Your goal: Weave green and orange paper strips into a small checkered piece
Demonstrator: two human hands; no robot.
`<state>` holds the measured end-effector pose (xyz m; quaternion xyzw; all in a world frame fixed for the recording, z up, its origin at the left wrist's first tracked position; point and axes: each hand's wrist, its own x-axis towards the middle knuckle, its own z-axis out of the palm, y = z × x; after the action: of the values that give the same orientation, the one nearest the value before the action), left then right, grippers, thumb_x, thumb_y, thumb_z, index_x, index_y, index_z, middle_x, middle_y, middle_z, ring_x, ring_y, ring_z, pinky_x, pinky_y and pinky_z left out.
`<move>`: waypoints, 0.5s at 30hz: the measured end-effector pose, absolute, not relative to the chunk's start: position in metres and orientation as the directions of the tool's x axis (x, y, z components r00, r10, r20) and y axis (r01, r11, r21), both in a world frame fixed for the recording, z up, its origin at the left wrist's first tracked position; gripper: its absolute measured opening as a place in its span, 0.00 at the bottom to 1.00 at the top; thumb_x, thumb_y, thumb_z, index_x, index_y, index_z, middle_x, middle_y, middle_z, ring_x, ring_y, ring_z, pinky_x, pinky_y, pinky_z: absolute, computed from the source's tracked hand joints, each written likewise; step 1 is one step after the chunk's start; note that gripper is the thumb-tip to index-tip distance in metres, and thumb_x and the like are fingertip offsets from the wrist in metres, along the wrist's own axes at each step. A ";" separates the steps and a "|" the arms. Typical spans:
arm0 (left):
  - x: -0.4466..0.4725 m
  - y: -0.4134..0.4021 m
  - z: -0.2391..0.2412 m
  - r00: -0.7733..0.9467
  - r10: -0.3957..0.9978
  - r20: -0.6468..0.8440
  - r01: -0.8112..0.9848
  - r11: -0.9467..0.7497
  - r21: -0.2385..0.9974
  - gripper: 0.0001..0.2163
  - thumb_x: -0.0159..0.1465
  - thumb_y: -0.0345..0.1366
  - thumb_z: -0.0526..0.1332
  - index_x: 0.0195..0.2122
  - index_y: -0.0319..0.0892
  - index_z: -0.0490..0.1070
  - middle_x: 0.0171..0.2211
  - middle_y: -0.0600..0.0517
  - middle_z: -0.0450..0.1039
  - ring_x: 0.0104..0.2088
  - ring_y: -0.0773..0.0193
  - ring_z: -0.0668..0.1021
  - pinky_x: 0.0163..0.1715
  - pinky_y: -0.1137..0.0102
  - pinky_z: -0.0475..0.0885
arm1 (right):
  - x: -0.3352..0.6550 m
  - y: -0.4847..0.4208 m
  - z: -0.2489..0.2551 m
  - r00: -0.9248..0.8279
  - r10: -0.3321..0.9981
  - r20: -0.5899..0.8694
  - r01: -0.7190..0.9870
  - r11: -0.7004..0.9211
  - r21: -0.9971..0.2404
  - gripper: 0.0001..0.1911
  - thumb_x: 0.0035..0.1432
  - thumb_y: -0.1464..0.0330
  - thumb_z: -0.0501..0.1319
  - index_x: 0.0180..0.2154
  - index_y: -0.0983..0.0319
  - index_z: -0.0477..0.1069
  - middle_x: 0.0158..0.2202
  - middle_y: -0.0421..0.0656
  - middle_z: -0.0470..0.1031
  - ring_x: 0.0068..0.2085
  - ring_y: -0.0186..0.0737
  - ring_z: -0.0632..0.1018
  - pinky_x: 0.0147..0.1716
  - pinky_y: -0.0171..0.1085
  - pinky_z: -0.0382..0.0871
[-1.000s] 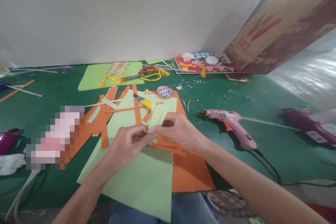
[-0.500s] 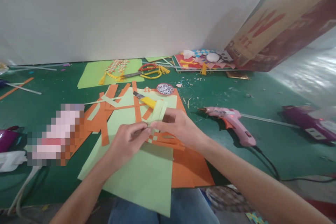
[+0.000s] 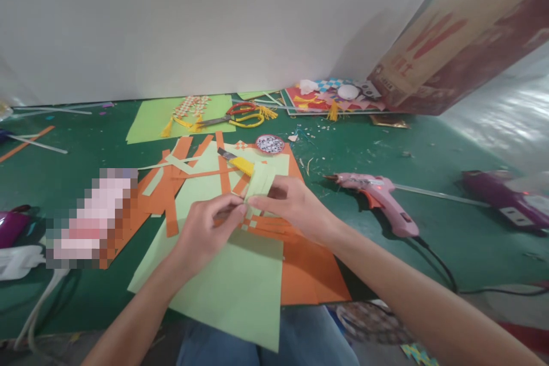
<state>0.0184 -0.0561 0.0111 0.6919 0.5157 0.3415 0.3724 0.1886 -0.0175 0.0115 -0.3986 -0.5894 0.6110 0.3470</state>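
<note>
My left hand [image 3: 217, 220] and my right hand [image 3: 295, 209] meet over the light green sheet [image 3: 227, 286], fingertips nearly touching. Between them they pinch light green paper strips [image 3: 259, 178] woven with orange paper strips [image 3: 272, 229]. The green ends stick up past my right fingers, while the orange ends spread out beneath that hand. A small checkered patch shows at the weave; the rest is hidden by my fingers. Just beyond lies a yellow utility knife [image 3: 242, 164] with its blade pointing left. Orange paper [image 3: 311, 274] sits under the green sheet on the right.
A pink glue gun [image 3: 381, 197] lies to the right, its cord trailing off the table edge. Scissors [image 3: 235, 117], a dish of small beads [image 3: 270, 144] and a tray of craft pieces [image 3: 334, 103] are farther back. Loose orange strips [image 3: 171, 206] lie left.
Both hands stay in nearly the same spot. The upright green strips tilt slightly to the right, and the orange strips beneath my right hand have shifted a little.
</note>
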 end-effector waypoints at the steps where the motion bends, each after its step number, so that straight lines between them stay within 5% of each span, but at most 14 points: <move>1: 0.018 -0.056 0.011 0.235 0.967 0.097 0.467 -0.200 0.861 0.09 0.63 0.37 0.55 0.27 0.42 0.68 0.20 0.58 0.66 0.22 0.71 0.69 0.22 0.77 0.63 | 0.189 -0.017 0.012 -0.439 0.895 -0.079 0.050 -0.064 -0.997 0.11 0.44 0.62 0.65 0.27 0.62 0.71 0.26 0.39 0.72 0.28 0.33 0.71 0.29 0.35 0.67; 15: 0.019 -0.056 0.009 0.220 0.969 0.112 0.500 -0.211 0.840 0.10 0.64 0.38 0.54 0.27 0.42 0.69 0.19 0.57 0.66 0.20 0.70 0.68 0.21 0.76 0.63 | 0.188 -0.018 0.010 -0.412 0.909 -0.068 0.110 -0.025 -0.994 0.12 0.47 0.60 0.64 0.28 0.62 0.72 0.29 0.41 0.75 0.33 0.37 0.74 0.35 0.38 0.68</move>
<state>0.0190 -0.0563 0.0088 0.7004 0.5242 0.3391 0.3459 0.1883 -0.0176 0.0103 -0.4191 -0.6078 0.5802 0.3439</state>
